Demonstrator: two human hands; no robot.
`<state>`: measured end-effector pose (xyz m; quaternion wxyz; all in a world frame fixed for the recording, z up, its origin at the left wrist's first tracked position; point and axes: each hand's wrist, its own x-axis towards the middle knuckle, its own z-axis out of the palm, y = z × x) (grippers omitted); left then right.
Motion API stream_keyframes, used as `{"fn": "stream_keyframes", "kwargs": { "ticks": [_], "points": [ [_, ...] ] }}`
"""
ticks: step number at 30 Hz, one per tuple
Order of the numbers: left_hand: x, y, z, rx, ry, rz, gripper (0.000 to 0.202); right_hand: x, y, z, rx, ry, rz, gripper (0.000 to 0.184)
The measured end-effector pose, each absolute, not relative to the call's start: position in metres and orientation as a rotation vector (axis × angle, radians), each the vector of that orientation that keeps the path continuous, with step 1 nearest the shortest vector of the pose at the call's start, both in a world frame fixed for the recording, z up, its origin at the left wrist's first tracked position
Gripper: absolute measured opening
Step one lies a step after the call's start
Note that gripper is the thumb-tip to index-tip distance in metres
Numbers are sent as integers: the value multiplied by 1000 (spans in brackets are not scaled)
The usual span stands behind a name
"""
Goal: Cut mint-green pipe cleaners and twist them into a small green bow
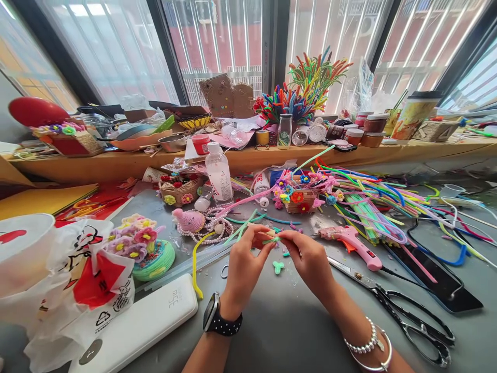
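Observation:
Near the middle of the table, my left hand and my right hand meet at the fingertips. Between them they pinch a short green pipe cleaner piece, mostly covered by the fingers. Just below, on the grey tabletop, lies a small three-lobed green pipe cleaner shape. A pink hot glue gun rests to the right of my right hand. Large black-handled scissors lie beside my right forearm. Loose pipe cleaners and a string of pearl beads are just beyond my left hand.
A white power bank and a plastic bag occupy the left front. A phone lies at right under a heap of pipe cleaners. Farther back stand a clear bottle and a flower-filled basket. Jars line the wooden ledge.

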<state>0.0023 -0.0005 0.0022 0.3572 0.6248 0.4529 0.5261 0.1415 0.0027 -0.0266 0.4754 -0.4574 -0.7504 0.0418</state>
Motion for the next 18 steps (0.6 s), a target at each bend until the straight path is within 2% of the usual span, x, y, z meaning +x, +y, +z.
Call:
{"fn": "stream_keyframes", "kwargs": {
  "ticks": [7, 18],
  "points": [
    [2, 0, -2, 1655, 1225, 1339, 16, 137, -1, -23, -1181, -1764, 404, 15],
    [4, -1, -2, 1616, 1254, 1442, 12, 138, 2, -21, -1162, -1791, 477, 15]
  ]
}}
